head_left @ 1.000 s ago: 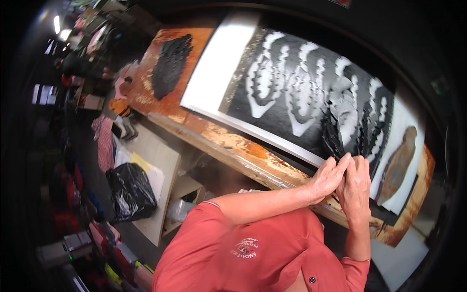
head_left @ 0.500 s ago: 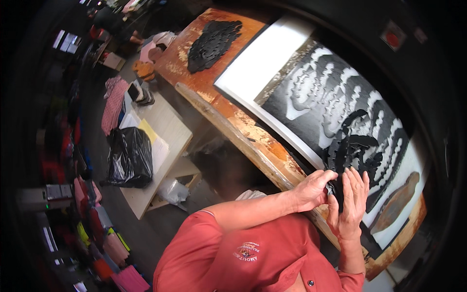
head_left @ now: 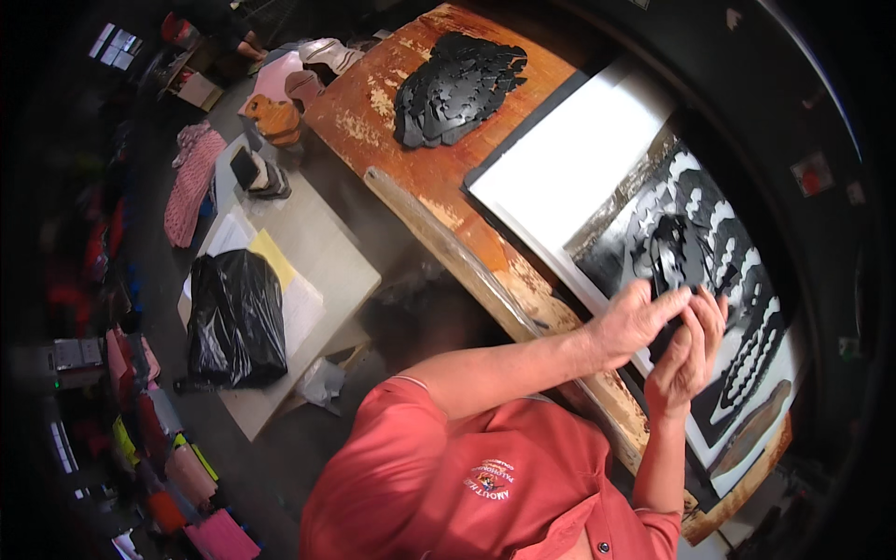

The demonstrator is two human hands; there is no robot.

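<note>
Both hands are lifting cut black pieces (head_left: 686, 266) off the die-cut sheet (head_left: 737, 308), right of centre; left hand (head_left: 635, 322) pinching one, right hand (head_left: 686, 359) curled around it; next, probably carrying them to the black pile (head_left: 457, 89) upper centre.

Probably a leather-cutting workshop: worn workbench (head_left: 439, 177), black cut-out pieces (head_left: 457, 89), stacked materials.

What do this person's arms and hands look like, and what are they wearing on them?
Both arms are bare from above the elbow down: the left hand and right hand wear no gloves, and no rings, watch or bands can be made out. The only clothing is a coral-red short-sleeved polo shirt with a collar, buttons and a small embroidered emblem on the chest.
</note>
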